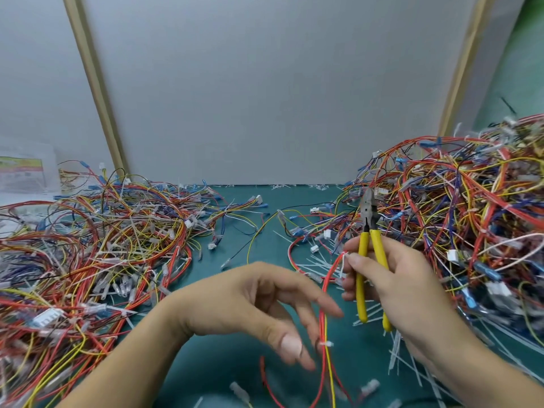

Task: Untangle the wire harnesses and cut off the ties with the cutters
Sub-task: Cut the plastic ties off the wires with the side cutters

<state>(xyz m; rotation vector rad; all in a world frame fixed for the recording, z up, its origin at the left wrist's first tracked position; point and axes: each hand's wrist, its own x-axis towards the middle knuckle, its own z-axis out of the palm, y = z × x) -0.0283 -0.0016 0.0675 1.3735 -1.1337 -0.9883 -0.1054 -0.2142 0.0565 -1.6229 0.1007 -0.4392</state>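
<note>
My right hand (pixel 394 278) grips the yellow-handled cutters (pixel 371 260), jaws pointing up and away, and its fingertips also pinch the top of a red and yellow wire harness (pixel 324 319). That harness hangs down in front of me with a white tie (pixel 326 343) around it lower down. My left hand (pixel 265 304) hovers just left of the harness, fingers spread and relaxed, holding nothing; it looks motion-blurred.
A large tangled heap of harnesses (pixel 459 207) rises on the right, a flatter heap (pixel 97 240) lies on the left. Cut white ties (pixel 323 266) litter the green mat (pixel 235 363) between them. A grey wall panel stands behind.
</note>
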